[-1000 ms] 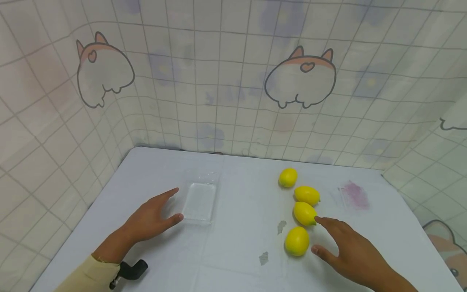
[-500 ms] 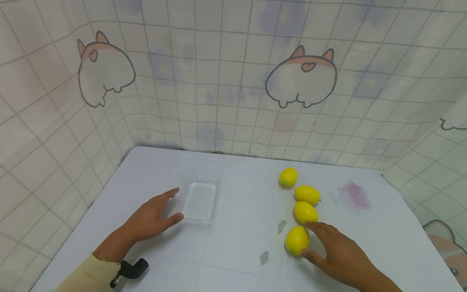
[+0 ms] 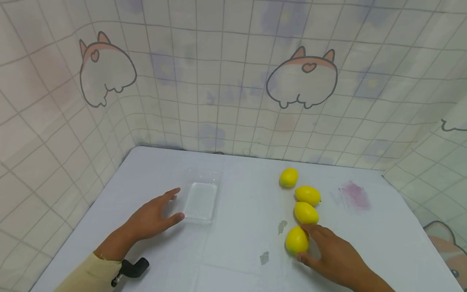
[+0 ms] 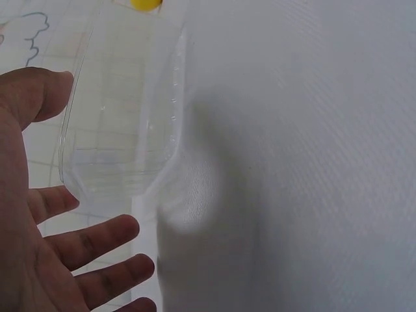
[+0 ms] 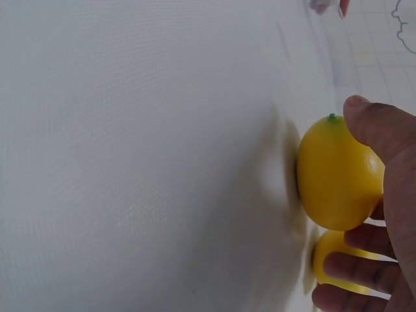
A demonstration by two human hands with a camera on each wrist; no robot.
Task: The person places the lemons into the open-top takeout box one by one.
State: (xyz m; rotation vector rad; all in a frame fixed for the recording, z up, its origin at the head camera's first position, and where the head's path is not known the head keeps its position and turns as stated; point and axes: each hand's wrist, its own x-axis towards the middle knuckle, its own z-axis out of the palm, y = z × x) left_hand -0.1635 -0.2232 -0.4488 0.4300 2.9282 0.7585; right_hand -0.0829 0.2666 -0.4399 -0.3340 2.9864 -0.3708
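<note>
My right hand (image 3: 332,255) is at the nearest yellow lemon (image 3: 296,241), thumb on its near side and fingertips at its far side. In the right wrist view the thumb lies over this lemon (image 5: 335,179) near its green tip, and a second lemon (image 5: 331,260) shows behind the fingers. Beyond it, a row of three lemons runs back over the table, the closest lemon (image 3: 306,212) next to my fingertips. On the left, my left hand (image 3: 149,217) holds nothing, thumb and fingers spread beside a transparent plastic container (image 3: 200,200). The container's wall (image 4: 123,123) stands by the thumb in the left wrist view.
A white cloth covers the table (image 3: 240,186). Two grey patches, one a lower patch (image 3: 264,258), mark it left of the lemons, and a pinkish smudge (image 3: 354,194) lies at the right. A checked curtain (image 3: 233,81) with cartoon animals surrounds the table.
My right hand has moved left and closed in on the nearest lemon, thumb and fingers now at its sides. The left hand and the container have stayed in place.
</note>
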